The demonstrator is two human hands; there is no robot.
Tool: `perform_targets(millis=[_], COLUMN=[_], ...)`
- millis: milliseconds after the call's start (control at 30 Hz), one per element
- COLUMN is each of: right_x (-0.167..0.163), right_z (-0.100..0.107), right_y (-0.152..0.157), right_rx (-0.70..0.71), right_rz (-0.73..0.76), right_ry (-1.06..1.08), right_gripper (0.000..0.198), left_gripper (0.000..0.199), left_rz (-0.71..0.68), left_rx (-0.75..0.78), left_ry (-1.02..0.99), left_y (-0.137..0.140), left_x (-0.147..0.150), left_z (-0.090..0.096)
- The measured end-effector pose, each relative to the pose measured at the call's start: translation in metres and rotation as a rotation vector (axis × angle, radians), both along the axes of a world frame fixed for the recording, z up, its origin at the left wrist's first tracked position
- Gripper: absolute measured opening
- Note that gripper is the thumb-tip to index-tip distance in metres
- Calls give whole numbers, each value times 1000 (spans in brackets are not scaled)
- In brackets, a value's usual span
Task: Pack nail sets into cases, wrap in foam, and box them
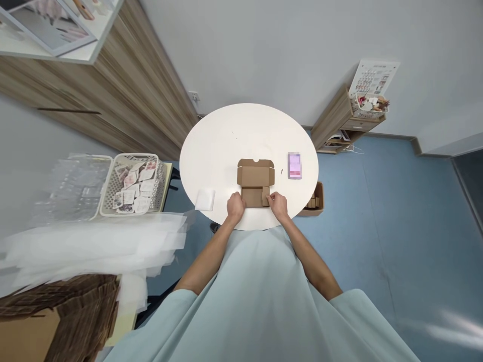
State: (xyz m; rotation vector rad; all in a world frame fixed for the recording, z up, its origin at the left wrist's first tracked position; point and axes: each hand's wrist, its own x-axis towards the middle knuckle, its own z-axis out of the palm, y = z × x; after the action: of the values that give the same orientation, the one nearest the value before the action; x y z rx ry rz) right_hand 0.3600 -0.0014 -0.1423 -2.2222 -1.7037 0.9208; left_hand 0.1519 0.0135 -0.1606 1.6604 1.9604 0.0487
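A brown cardboard mailer box lies near the front of the white oval table, its lid folded back away from me. My left hand is closed on the left edge of the box's tray. At the opposite side, my right hand pinches the small right side flap, which is folded in over the tray's floor. To the left on the tabletop lies a flat white pouch or foam sheet. On the right is a purple-pink rectangular item, its face blurred out.
Beside me on the left are a white basket of printed cards, clear plastic packs, white sheets and stacked flat cardboard. A carton stands on the floor right of the table. A wooden cabinet stands against the wall.
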Motion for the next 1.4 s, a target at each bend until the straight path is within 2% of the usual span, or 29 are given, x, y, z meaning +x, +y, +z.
perform_targets(millis=[200, 400, 600, 733, 867, 933, 1000, 1100, 1233, 1400], right_x=[-5, -13, -11, -6, -1, 0, -1, -1, -1, 0], right_z=[-8, -8, 2, 12, 25, 30, 34, 41, 49, 54], right_y=[9, 9, 5, -6, -20, -26, -30, -32, -31, -28], right_rx=[-109, -131, -136, -113, -115, -117, -117, -111, -82, -34], right_rz=[96, 94, 106, 57, -11, -29, -37, -34, -15, 4], right_ry=[-239, -287, -312, -283, -224, -191, -168, -139, -116, -70], right_gripper=[27, 30, 29, 39, 39, 37, 35, 33, 32, 29], left_gripper=[13, 13, 11, 30, 43, 56, 59, 55, 52, 33], left_rz=[-4, 3, 31, 148, 340, 437, 477, 480, 480, 499], left_rx=[-1, -23, -28, 76, 221, 203, 147, 128, 198, 198], left_ry=[-21, -46, -55, -113, -10, 72, 105, 117, 134, -48], left_y=[-2, -7, -15, -25, -27, -26, -25, -24, -25, -28], left_x=[-1, 1, -3, -34, -97, -125, -144, -151, -141, -132], left_z=[2, 8, 7, 4, -4, -9, -14, -18, -14, 2])
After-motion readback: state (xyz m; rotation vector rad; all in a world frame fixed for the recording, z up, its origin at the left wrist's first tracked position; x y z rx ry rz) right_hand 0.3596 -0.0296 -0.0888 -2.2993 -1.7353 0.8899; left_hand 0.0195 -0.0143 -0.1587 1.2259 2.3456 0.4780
